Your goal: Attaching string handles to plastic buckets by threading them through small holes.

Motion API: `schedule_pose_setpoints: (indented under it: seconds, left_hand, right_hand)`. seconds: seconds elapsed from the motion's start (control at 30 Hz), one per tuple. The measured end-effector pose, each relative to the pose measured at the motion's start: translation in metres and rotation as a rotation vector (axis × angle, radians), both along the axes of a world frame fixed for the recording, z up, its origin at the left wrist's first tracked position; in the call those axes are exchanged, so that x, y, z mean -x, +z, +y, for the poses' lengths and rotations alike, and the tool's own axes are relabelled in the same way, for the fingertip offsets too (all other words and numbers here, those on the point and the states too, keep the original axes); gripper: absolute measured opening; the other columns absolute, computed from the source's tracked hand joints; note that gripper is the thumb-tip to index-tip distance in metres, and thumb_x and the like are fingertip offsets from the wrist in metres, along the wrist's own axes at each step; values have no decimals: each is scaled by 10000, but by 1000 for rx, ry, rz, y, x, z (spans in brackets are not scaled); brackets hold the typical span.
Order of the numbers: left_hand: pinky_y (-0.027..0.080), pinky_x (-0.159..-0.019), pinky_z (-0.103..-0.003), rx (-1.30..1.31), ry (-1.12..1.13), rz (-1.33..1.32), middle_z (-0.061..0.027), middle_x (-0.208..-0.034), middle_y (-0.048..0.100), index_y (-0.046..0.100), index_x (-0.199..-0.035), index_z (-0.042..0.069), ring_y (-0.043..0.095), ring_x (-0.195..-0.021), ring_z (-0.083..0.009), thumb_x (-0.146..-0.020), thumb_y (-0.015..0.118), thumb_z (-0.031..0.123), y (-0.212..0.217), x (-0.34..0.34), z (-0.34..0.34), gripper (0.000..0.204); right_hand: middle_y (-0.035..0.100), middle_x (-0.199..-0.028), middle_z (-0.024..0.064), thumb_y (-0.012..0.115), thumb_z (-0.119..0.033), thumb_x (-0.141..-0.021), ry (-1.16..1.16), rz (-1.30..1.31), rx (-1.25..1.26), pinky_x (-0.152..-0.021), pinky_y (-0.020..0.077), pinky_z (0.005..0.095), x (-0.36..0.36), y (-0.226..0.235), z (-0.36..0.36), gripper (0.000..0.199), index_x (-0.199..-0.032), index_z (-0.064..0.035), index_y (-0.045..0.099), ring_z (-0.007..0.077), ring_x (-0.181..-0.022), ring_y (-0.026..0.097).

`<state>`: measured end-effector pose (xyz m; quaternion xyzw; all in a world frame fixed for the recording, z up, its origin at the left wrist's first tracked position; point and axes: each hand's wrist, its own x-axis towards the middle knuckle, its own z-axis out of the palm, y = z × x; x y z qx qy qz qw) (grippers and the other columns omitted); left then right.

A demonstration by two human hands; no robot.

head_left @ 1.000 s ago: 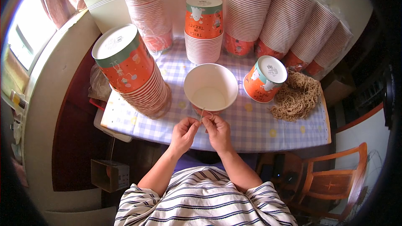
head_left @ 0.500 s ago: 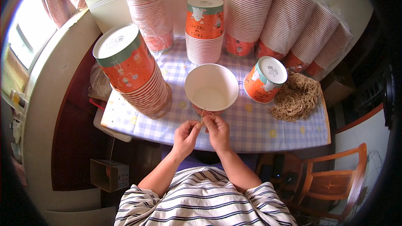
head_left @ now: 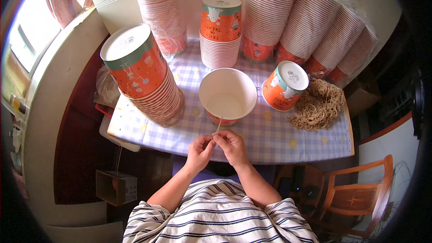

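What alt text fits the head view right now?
A person's left hand and right hand pinch a thin tan cord before an upright, white-lined orange paper tub. A stack of inverted orange paper tubs stands left; a tangled tan cord heap lies right, on a blue-and-white checked tablecloth.

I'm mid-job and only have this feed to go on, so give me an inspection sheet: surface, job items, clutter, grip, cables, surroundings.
Surface: blue-and-white checked tablecloth, mostly smooth.
Job items: thin cord between the fingertips; open paper bucket upright just beyond; tan twine heap at right, beside an upside-down bucket.
Clutter: upside-down stacks at left and back middle; plastic-wrapped stacks along the back.
Grip: left hand and right hand close together, both pinching the cord.
Cables: thin dark lines by the wooden chair may be wires; too unclear to tell.
Surroundings: chair low at right, cardboard box low at left, bright window at left.
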<state>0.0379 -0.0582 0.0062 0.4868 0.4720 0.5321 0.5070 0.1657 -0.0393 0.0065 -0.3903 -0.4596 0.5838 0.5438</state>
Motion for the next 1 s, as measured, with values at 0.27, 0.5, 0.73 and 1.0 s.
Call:
schedule_pose_setpoints:
  seconds: [0.27, 0.5, 0.73, 1.0]
  left_hand:
    - [396, -555, -195, -14, -3, 14, 24, -691, 561, 598, -899, -29, 472, -622, -37, -886, 593, 112, -1, 1, 1, 142]
    - [389, -538, -195, -5, -12, 23, 23, -673, 553, 603, -876, -29, 467, -607, -35, -875, 588, 97, -3, 2, 3, 127]
    - [429, -534, -237, -10, -74, 146, -35, -672, 586, 613, -807, -14, 524, -575, -97, -791, 606, 79, -4, 7, -1, 95]
    - [473, -591, -320, -112, -269, 581, -139, -730, 582, 610, -760, -14, 576, -626, -251, -727, 590, 72, 16, 12, -1, 95]
  right_hand:
    - [616, -763, -20, 664, -166, -847, -31, -109, -24, -608, 432, 192, -2, 3, 1, 144, -870, -25, 658, 41, -667, 533]
    - [614, -720, -22, 668, -164, -838, -69, -80, 16, -608, 437, 203, 1, 5, 6, 152, -857, -14, 656, 43, -657, 530]
    - [604, -712, -29, 671, -161, -835, -141, -27, 23, -598, 424, 204, 5, 11, 9, 147, -840, -16, 652, 38, -641, 514]
    - [596, -705, -42, 656, -175, -855, -248, -7, 17, -501, 373, 199, 9, 24, 16, 137, -867, -38, 654, 22, -566, 455]
